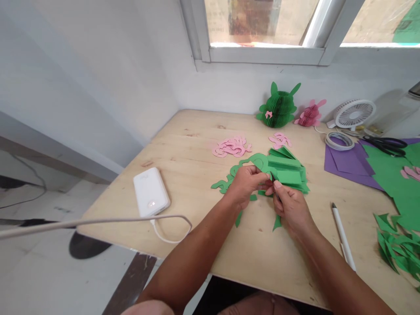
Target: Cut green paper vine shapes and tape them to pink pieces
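Note:
Near the middle of the wooden table (pixel 197 148), my left hand (pixel 247 183) is closed on a small piece of green paper, its thumb and fingers pinched together. My right hand (pixel 290 208) meets it from the right, closed round a thin dark tool (pixel 275 186) whose tip is at the green paper; the tool's exact kind is hard to make out. Just beyond both hands lie folded green paper strips (pixel 288 175). Curled green cut-outs (pixel 226 183) spread out to the left of them. Pink paper cut-outs (pixel 232 146) lie farther back.
A white power bank (pixel 151 192) with a cable is at the left. To the right lie a white pen (pixel 343 236), green scraps (pixel 400 249), purple paper (pixel 349 162), tape (pixel 339 141) and black scissors (pixel 387 144). A fan (pixel 354 113) and green paper figure (pixel 278 109) stand behind.

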### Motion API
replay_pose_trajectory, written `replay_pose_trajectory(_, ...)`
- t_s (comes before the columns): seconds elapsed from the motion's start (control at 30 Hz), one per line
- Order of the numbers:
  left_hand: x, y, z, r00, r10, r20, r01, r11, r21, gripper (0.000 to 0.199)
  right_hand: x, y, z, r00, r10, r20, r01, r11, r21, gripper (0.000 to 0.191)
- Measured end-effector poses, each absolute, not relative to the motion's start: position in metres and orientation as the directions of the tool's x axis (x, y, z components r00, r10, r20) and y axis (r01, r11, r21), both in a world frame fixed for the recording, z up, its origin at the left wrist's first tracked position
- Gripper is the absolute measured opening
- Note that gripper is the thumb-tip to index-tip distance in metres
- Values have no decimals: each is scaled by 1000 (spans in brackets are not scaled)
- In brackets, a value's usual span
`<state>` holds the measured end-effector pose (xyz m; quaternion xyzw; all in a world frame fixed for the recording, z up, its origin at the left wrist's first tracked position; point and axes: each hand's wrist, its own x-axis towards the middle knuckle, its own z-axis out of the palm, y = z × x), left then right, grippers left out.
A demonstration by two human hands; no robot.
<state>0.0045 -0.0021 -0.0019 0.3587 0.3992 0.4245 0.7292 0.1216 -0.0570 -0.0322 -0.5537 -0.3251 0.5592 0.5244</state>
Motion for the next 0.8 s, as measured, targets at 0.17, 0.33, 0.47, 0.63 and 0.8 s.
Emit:
replay_pose_trajectory(0.17, 3, -2, -2, 330, 904, -273, -327, 381, 865, 15, 122, -57, -33, 165, 947, -274, -212, -237, -948, 49)
replay_pose_trajectory(0.33, 2, -1, -2, 337, 901, -272, -317, 381, 868, 15, 122, -57, -33, 170, 947, -273, -200, -238, -950, 49)
replay_pose_trajectory(0.47, 2, 0, -2, 338, 897, -284, -306, 390, 869, 14, 122, -57, -33, 173, 946, -275, -196, -241, -951, 50)
replay_pose_trajectory(0.63, 2, 0, 0, 342, 894, -288, -305, 395, 867, 14, 122, -57, -33, 164, 948, -273, -211, -236, -949, 49)
replay_pose_trajectory(0.8, 0, 1, -1, 362, 889, -282, -268, 389, 881, 10, 122, -58, -31, 157, 942, -297, -217, -261, -941, 51)
